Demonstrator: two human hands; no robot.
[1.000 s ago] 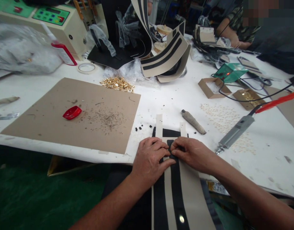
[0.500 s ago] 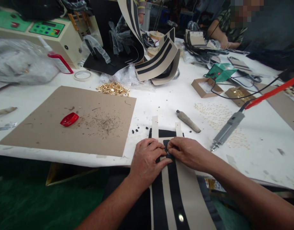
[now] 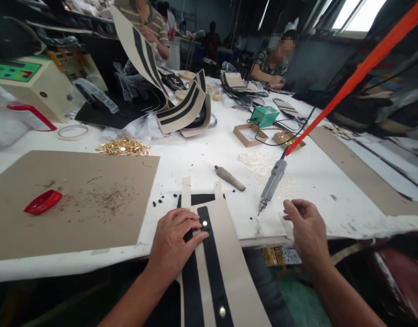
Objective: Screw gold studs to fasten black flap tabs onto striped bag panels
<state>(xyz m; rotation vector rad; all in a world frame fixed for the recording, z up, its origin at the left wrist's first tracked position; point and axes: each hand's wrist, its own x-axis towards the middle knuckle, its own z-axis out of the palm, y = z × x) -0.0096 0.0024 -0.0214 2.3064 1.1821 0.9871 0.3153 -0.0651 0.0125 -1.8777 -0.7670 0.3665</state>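
Note:
A beige panel (image 3: 226,245) with black strips lies over the table's front edge, its near end running down toward me. My left hand (image 3: 175,236) grips its far left part, thumb and fingers bent over a black strip (image 3: 211,259). Beside those fingertips a round shiny metal stud (image 3: 205,223) sits on the strip, and a second stud (image 3: 222,312) shows lower down. My right hand (image 3: 307,231) is raised off the panel to the right, fingers curled together; anything between them is too small to make out. Near it a grey electric screwdriver (image 3: 273,181) hangs, bit downward.
Small pale pieces (image 3: 263,165) are scattered behind the screwdriver. A wrapped tool (image 3: 229,178) lies beyond the panel. At left are brown board (image 3: 76,181), a red dish (image 3: 43,202) and gold fittings (image 3: 122,146). Cardboard boxes (image 3: 250,136) and a green box (image 3: 264,116) stand farther back. Co-workers sit beyond.
My right hand has left the panel and moved right, toward the screwdriver. A metal stud now shows where its fingers were. My left hand stays on the panel; the camera view has shifted.

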